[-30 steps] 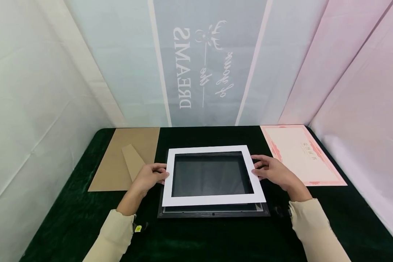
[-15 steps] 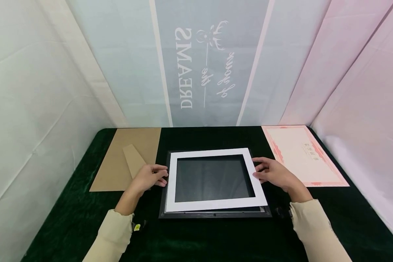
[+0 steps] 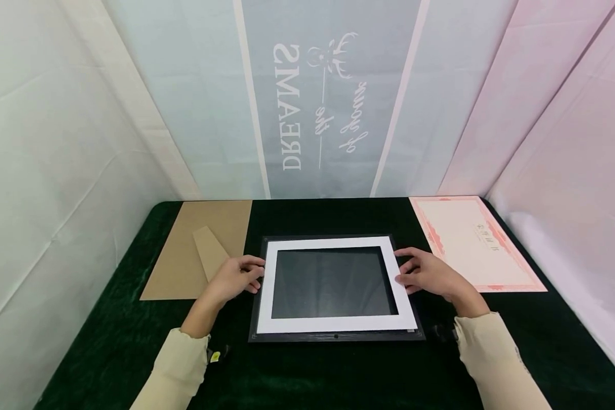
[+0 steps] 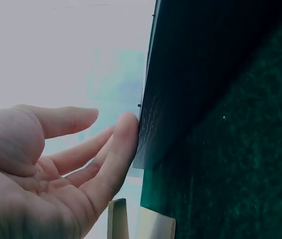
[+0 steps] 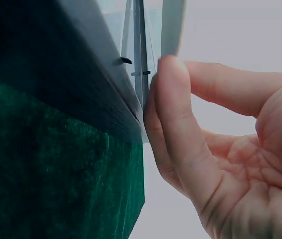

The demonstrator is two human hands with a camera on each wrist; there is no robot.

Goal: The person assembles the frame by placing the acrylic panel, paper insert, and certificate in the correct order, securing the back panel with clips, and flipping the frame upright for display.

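Observation:
A white picture mat (image 3: 333,325) with a rectangular opening lies over a black picture frame (image 3: 307,337) on the table, its right side raised a little above the frame. At the left edge my left hand (image 3: 236,277) touches the side of the frame (image 4: 156,109) with a fingertip, its thumb apart from the fingers. My right hand (image 3: 430,277) pinches the right edge of the mat; in the right wrist view the mat (image 5: 173,27) stands off from the frame's rim, above the fingertips. Dark glass or backing shows through the mat's opening.
A brown backing board (image 3: 169,267) with a slanted easel leg (image 3: 209,250) lies at the left. At the right is a pink-bordered paper certificate (image 3: 471,245). Dark green cloth (image 3: 318,376) covers the table, and curtains hang around it.
The mat has come down and nearer onto the frame, its left side first and then its right. My left fingers have let go of the mat's edge; my right hand has lowered slightly.

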